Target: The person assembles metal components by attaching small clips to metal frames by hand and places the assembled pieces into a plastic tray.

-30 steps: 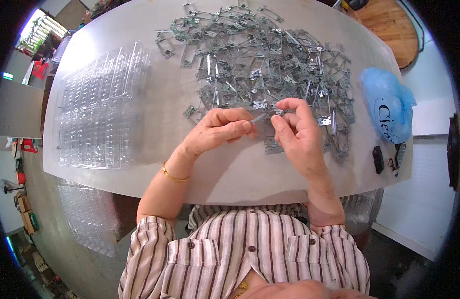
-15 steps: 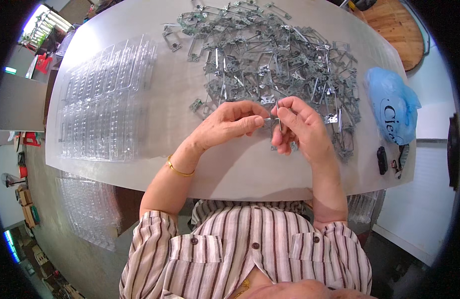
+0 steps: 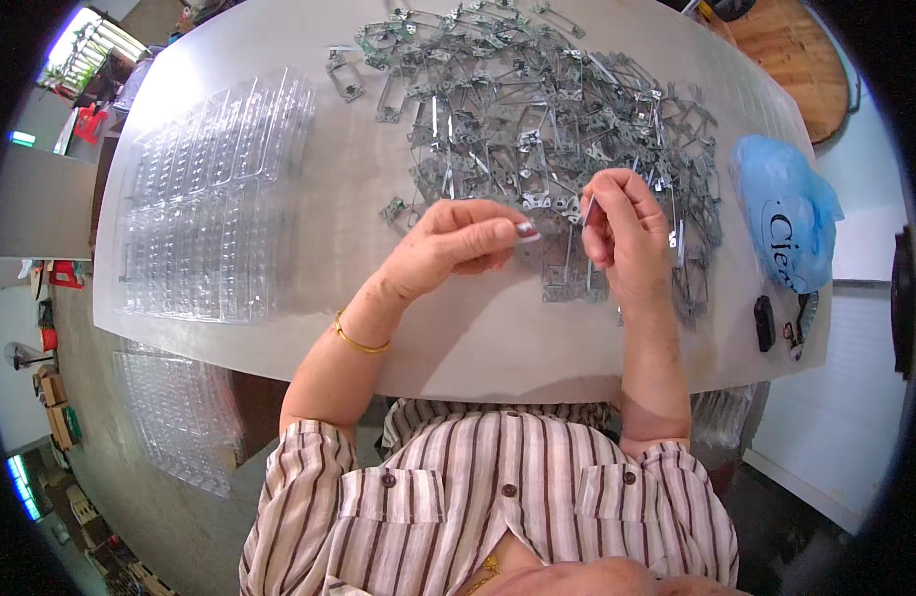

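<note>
Over the front of the pile, my left hand (image 3: 465,238) pinches a small shiny metal piece (image 3: 527,231) between thumb and fingers; most of it is hidden by the hand. To its right, my right hand (image 3: 627,223) is closed on a thin flat metal strip (image 3: 589,210), seen nearly edge-on. A gap separates the two hands. Behind and below them spreads a tangled heap of thin metal brackets (image 3: 537,129), with plates and long narrow bars. Some brackets (image 3: 567,278) lie between my hands, close to the near side of the heap.
Clear plastic blister trays (image 3: 214,199) lie on the pale table (image 3: 378,343) at left. More trays (image 3: 180,417) sit lower, beyond the front edge. A blue plastic bag (image 3: 783,209) and a small black object (image 3: 764,323) are at right. A round wooden top (image 3: 785,60) stands behind.
My hands have come apart: the right moved up and right with the metal strip, while the left stayed nearly in place, its small metal piece now turned into view.
</note>
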